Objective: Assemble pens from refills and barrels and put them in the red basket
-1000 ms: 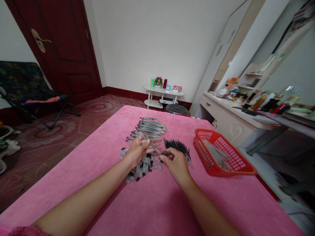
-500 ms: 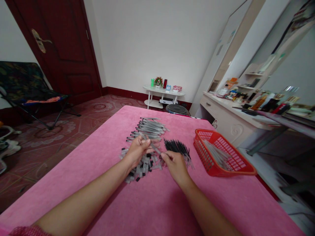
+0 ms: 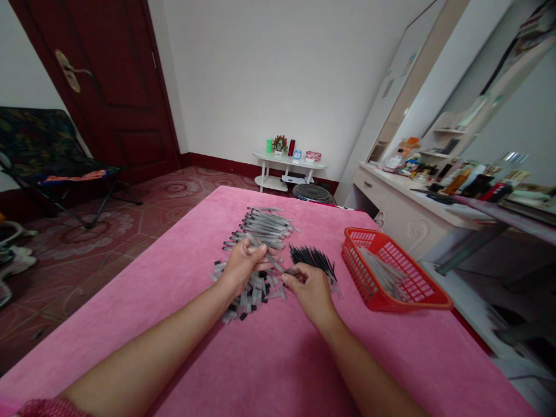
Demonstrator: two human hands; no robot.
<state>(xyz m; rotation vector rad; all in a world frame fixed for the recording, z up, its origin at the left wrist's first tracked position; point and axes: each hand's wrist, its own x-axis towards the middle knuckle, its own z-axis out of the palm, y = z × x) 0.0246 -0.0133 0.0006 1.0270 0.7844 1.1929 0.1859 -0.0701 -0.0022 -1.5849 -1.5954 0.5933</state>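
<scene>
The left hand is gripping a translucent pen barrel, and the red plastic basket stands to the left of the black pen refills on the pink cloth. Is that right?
Not quite: in the head view, the red plastic basket stands to the right of the black pen refills on the pink cloth. The left hand is indeed gripping a translucent pen barrel.

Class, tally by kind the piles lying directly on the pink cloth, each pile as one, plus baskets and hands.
Grey pen pile: 1
Pen cap pile: 1
Black refill pile: 1
Red plastic basket: 1
Left hand and right hand: 2
Total: 6
</scene>
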